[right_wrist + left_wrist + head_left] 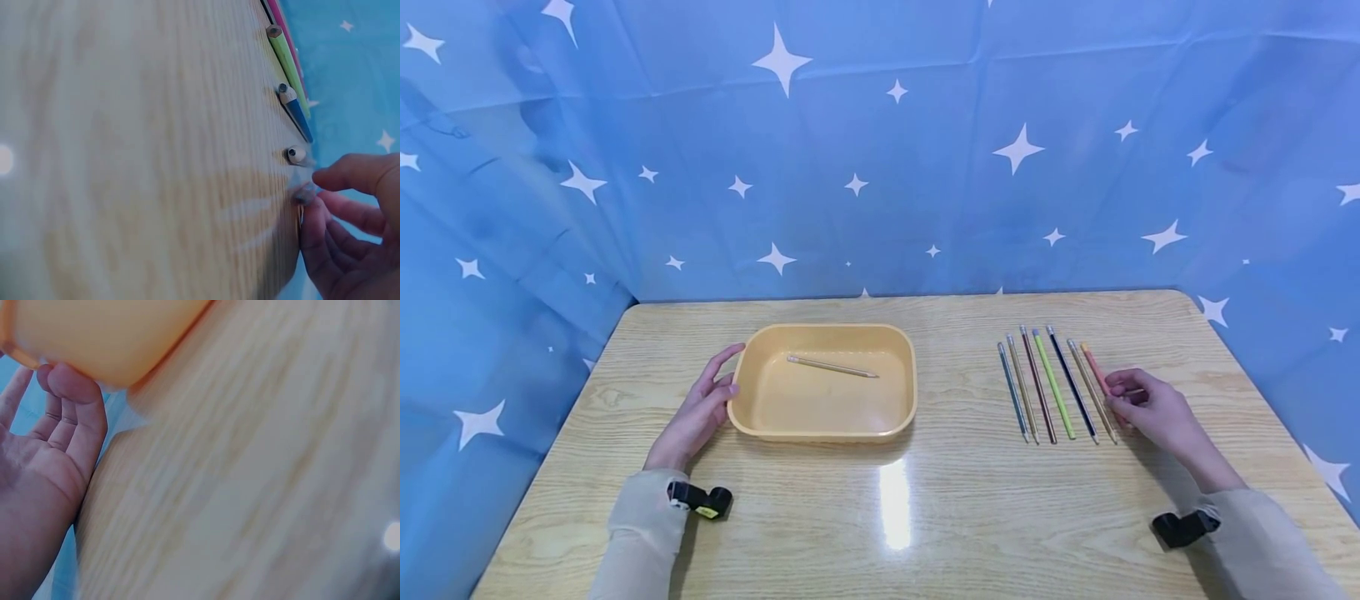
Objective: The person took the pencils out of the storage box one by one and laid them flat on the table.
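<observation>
My left hand [694,417] rests against the left side of a yellow-orange plastic tray [822,437], its fingers relaxed and touching the wall near the rim. Inside the tray lies one gold pencil [832,367]. On the right, my right hand [1157,412] pinches a coral pencil [1093,364] between thumb and fingers, at the right end of a row. In the right wrist view the blurred end of that pencil [304,194] shows at the fingertips. Just left of it lies another gold pencil [1092,390].
Several more pencils lie side by side: black [1072,383], green [1054,385], dark red [1037,385], gold [1022,388] and blue [1012,392]. All are on a wooden table [962,517]. Behind it hangs a blue star-patterned cloth [925,208].
</observation>
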A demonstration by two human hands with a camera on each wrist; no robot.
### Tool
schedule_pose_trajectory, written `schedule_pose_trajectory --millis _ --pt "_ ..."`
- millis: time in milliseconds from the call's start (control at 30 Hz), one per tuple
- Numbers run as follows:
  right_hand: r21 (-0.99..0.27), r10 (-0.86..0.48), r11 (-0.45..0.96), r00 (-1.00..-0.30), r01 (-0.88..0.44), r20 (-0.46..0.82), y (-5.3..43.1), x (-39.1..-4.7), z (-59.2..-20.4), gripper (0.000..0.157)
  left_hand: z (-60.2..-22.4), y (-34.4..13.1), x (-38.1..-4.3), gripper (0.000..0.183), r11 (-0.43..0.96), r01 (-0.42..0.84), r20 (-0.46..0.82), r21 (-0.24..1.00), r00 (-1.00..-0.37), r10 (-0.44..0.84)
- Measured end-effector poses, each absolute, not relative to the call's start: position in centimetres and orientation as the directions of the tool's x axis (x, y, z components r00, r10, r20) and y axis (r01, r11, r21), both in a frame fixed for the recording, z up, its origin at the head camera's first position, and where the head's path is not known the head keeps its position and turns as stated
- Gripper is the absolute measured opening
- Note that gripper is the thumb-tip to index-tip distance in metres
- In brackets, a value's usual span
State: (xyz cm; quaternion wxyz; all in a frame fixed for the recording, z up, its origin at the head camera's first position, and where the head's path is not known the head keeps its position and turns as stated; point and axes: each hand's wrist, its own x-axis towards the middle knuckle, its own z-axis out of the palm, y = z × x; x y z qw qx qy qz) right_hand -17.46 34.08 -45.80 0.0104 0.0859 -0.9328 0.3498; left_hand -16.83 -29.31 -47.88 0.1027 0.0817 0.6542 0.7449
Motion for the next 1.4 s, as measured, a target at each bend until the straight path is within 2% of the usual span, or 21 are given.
schedule_pose_trajectory --millis 400,667,1100,1400 --pt "-0.71 -0.144 0.686 -0.986 -0.16 0.083 34.2 -17.4 -45.5 0.03 -47.8 -29.3 -16.8 0.058 -0.136 -0.057 -0.021 0.989 -0.967 0.256" --pt "-0.711 -0.166 0.67 -0.977 -0.213 0.136 32.8 -17.4 -44.8 0.029 -47.8 -29.3 -16.8 0.057 -0.141 -0.057 -0.02 0.988 -0.967 0.255" --pt "-0.695 -0.362 0.607 -0.912 -0.386 0.19 26.5 -17.6 -44.2 0.026 -47.8 -29.2 -16.8 0.058 -0.129 -0.081 -0.049 0.988 -0.971 0.234" --pt "-0.706 -0.46 0.573 -0.876 -0.417 0.144 22.2 -18.1 -43.3 0.024 -47.8 -29.2 -16.7 0.058 -0.126 -0.065 -0.033 0.99 -0.97 0.242"
